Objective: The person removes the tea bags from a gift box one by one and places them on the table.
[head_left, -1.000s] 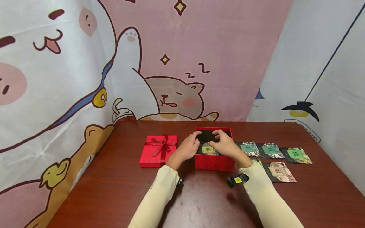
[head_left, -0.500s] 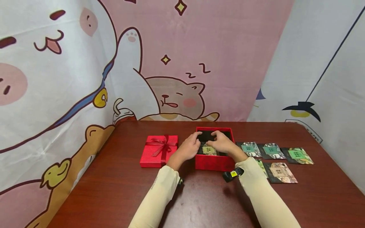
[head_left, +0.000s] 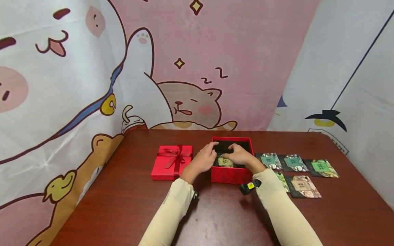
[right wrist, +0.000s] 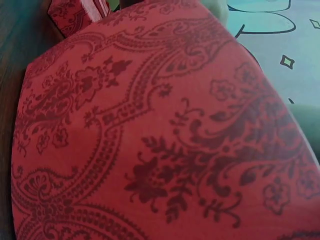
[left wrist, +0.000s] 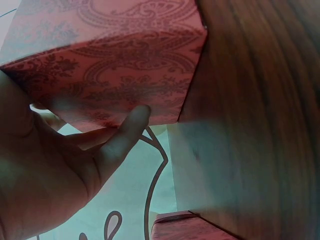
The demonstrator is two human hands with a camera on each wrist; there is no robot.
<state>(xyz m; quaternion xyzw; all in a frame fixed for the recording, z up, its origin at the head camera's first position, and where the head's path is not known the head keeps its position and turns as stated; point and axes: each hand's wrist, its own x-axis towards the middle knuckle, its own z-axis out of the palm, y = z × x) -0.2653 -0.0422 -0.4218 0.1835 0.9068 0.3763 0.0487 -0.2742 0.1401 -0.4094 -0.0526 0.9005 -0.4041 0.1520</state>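
Note:
A red gift box [head_left: 231, 175] with dark lining stands without its lid. My left hand [head_left: 201, 160] grips its left wall, fingertips at the rim. In the left wrist view, one digit of that hand [left wrist: 55, 170] lies along the patterned outer side of the box [left wrist: 135, 85]. Inside the box is a flat square packet [head_left: 226, 162] with a yellow-green label. My right hand [head_left: 243, 158] reaches over the right wall and holds the packet, thumb over its upper edge; the other fingertips are partly hidden. In the right wrist view, the patterned box wall [right wrist: 165, 130] hides this hand's fingers.
The red lid [head_left: 167, 164] with a ribbon bow lies left of the box. Several flat packets lie to the right, including a green-labelled packet [head_left: 321, 167] and a beige-labelled packet [head_left: 303, 186]. The table [head_left: 123, 205] meets a cartoon-printed cloth behind.
My right hand has moved slightly left inside the box, its thumb now farther over the packet, and the right wrist has come inward. My left hand has stayed at the box's left wall.

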